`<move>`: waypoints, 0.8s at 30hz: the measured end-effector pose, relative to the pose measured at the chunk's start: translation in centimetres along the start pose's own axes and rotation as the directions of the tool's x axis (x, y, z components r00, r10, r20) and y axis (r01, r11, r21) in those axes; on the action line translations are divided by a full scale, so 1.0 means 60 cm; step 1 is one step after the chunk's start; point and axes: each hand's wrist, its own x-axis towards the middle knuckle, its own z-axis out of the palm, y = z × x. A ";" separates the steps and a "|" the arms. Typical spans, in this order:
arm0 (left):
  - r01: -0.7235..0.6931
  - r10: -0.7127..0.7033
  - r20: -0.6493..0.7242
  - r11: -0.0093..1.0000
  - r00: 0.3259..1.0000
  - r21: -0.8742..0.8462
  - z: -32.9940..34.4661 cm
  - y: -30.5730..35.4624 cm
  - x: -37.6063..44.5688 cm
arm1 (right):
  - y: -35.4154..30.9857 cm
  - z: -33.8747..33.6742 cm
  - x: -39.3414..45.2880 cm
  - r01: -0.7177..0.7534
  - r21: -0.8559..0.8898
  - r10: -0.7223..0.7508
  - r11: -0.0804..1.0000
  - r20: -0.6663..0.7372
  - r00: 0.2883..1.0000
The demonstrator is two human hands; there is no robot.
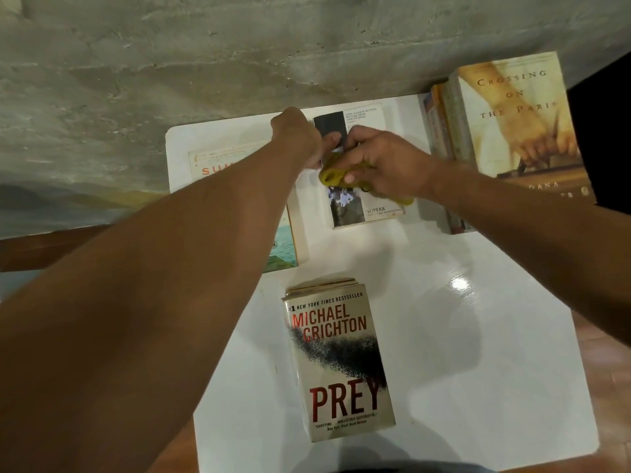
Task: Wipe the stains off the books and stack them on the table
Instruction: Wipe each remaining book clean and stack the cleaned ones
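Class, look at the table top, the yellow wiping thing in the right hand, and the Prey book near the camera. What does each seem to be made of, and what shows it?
Table top: smooth glossy white, perhaps laminate or painted board; it mirrors a lamp.
Yellow cloth: soft fabric, bunched and creased under the right hand.
Prey book: paperback, card cover with slight sheen, worn edges.

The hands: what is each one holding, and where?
The right hand grips a bunched yellow cloth, pressing it on the middle book. The left hand holds that book by its left edge, near the top.
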 end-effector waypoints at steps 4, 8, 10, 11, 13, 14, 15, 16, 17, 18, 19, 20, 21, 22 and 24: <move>0.019 -0.019 -0.008 1.000 1.000 -0.003 0.003 0.003 -0.005 | 0.004 0.003 -0.009 0.061 0.015 -0.063 0.998 0.119 0.991; 0.063 -0.062 -0.010 0.998 0.998 0.027 0.007 0.007 -0.006 | -0.005 0.011 -0.009 0.046 -0.020 -0.046 0.999 -0.043 0.998; 0.042 -0.040 -0.047 0.997 0.998 0.060 0.010 0.013 -0.007 | -0.012 0.019 -0.023 0.115 -0.051 -0.111 0.992 0.062 0.992; 0.016 -0.013 -0.071 0.999 0.997 0.032 0.012 0.015 -0.008 | -0.013 0.016 -0.029 0.103 -0.051 -0.095 0.993 0.149 0.984; 0.015 -0.011 -0.088 0.999 0.996 0.047 0.011 0.015 -0.014 | -0.009 0.004 -0.030 0.058 -0.046 -0.049 0.997 0.191 0.980; 0.022 -0.016 -0.077 0.997 0.997 0.077 0.012 0.014 -0.011 | -0.008 0.005 -0.029 0.038 -0.040 -0.033 0.998 0.133 0.991; 0.032 -0.025 -0.066 0.994 0.998 0.101 0.011 0.013 -0.009 | -0.010 0.009 -0.028 0.027 -0.039 -0.025 0.999 0.053 0.998; 0.039 -0.032 -0.057 0.993 0.998 0.112 0.011 0.014 -0.008 | -0.011 0.015 -0.030 0.023 -0.037 -0.023 0.999 0.001 1.000; 0.021 -0.015 -0.051 0.991 0.999 0.130 0.011 0.015 -0.007 | -0.013 0.020 -0.033 0.032 -0.037 -0.032 0.999 0.006 0.999; 0.010 -0.003 -0.046 0.989 0.999 0.144 0.012 0.015 -0.005 | -0.015 0.022 -0.037 0.040 -0.036 -0.038 0.999 0.060 0.997; 0.004 0.004 -0.054 0.990 0.999 0.144 0.014 0.015 -0.003 | -0.014 0.019 -0.041 0.040 -0.034 -0.035 0.999 0.130 0.991; 0.000 0.007 -0.047 0.989 0.999 0.146 0.014 0.015 -0.004 | -0.013 0.013 -0.042 0.024 -0.030 -0.019 0.999 0.168 0.986; -0.003 0.009 -0.043 0.989 0.999 0.145 0.014 0.015 -0.005 | -0.012 0.009 -0.043 -0.013 -0.024 0.017 1.000 0.148 0.989; -0.002 0.009 -0.046 0.988 0.999 0.152 0.014 0.015 -0.006 | -0.012 0.006 -0.044 -0.058 -0.017 0.060 0.998 0.090 0.994; -0.006 0.014 -0.049 0.986 0.999 0.165 0.015 0.014 -0.006 | -0.014 0.007 -0.051 -0.069 -0.012 0.069 0.998 0.030 0.997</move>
